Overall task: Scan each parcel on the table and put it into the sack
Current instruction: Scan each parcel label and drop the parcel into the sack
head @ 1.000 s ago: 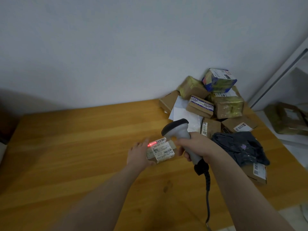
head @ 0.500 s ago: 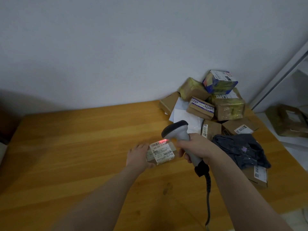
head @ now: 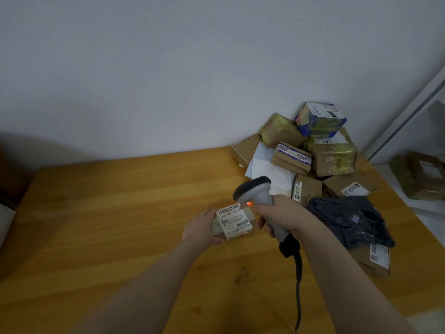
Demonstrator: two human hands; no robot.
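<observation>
The wooden desk (head: 96, 225) runs bare from its left edge to about the middle. There the left hand (head: 199, 227) grips a small parcel (head: 232, 221) by its left end, thumb along the near side and fingers curled behind it. The parcel sits near the desk's middle, a little toward the near edge, its white barcode label tilted up; I can't tell whether its underside touches the wood. A red glow (head: 249, 203) shows at the parcel's far right corner, just under the head of a grey scanner (head: 260, 196). The right hand (head: 281, 215) is wrapped tight round the scanner's handle, and a dark cable (head: 298, 285) drops from it off the near edge.

Further right, the far right corner carries a heap of brown boxes with a white envelope (head: 267, 165) lying against them and a blue-and-yellow box (head: 320, 119) on top. In front of the heap lies a crumpled dark plastic bag (head: 349, 218), resting partly on a labelled box (head: 375, 256) by the right edge.
</observation>
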